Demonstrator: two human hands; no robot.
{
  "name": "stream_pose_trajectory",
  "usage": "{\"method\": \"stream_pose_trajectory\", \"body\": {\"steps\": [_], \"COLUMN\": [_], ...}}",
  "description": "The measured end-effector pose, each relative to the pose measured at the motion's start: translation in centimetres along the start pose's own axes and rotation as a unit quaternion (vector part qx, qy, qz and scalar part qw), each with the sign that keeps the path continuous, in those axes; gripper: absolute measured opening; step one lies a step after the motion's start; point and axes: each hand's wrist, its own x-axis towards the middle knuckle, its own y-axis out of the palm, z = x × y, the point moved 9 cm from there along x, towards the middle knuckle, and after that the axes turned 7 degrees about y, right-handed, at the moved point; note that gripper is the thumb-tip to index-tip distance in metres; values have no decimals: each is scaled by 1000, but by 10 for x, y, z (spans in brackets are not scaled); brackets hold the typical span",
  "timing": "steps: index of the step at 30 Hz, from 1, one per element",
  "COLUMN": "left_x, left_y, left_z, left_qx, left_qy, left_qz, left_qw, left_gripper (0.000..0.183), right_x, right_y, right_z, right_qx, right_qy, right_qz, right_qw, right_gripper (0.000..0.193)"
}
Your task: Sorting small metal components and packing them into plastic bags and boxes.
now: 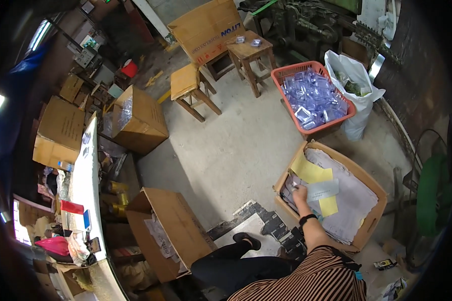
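My right hand (300, 192), with a black band at the wrist, reaches into an open cardboard box (380, 193) on the right. Its fingers look closed at the box's left side, by a small pale, shiny piece (294, 180); what they hold is too small to make out. Inside the box lie white paper sheets (354, 175), yellow sheets (311, 170) and a grey printed card (322, 190) just right of my hand. My left hand is out of view.
A red basket (349, 116) of clear plastic cases stands beyond the box, beside a white sack (354, 118). Two wooden stools (186, 83) stand farther off. An open carton (178, 226) sits to my left, near a long white table (88, 175). Green machinery (432, 193) is at right.
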Motion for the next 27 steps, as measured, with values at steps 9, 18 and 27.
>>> {"method": "stream_pose_trajectory", "body": {"steps": [9,18,27], "left_x": [21,51,66], "left_y": [21,74,158], "left_z": [11,-3,-40], "left_qx": [-60,-60,56], "left_qy": [-2,58,174], "left_qz": [15,147,254], "left_qw": [998,986,950], "left_gripper": [40,32,54], "right_x": [-25,-199,-547], "right_y": [-138,-67,85], "right_z": [70,202,226], "right_qx": [177,184,-17], "right_qy": [-18,-42,-232], "right_qz": [126,370,772], "right_qw": [976,910,592], "right_gripper": [21,19,28]}}
